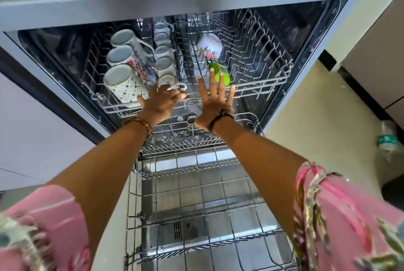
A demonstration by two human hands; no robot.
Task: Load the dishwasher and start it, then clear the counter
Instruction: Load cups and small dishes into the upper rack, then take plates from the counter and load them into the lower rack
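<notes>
Head view: dishwasher point(323, 36) open, upper rack point(262, 87) pulled partway out, lower rack point(196, 216) pulled out nearer, seen empty in the visible part.

Risks, judged:
- The small cup point(169, 81) at the near end of the middle row could be tipped or knocked against its neighbour if nudged sideways by the left hand point(160, 101); the row is packed tight, cup against cup.
- The floral cup point(209, 46) right of centre lies tilted on the tines, not seated; a hard rack push could roll it into the green item point(219, 73) just near of it.
- A shove with the right hand point(215, 101) off-centre could skew the rack on its rails.

Positions:
- Left hand: fingers curled at the small cup and the rack's front rail; whether the cup or only the wire is gripped cannot be told.
- Right hand: fingers spread and straight, nothing held, fingertips overlapping the green item in view; contact cannot be told.
- Three large mugs point(122, 80) are stacked in the left row, just left of the left hand.
</notes>
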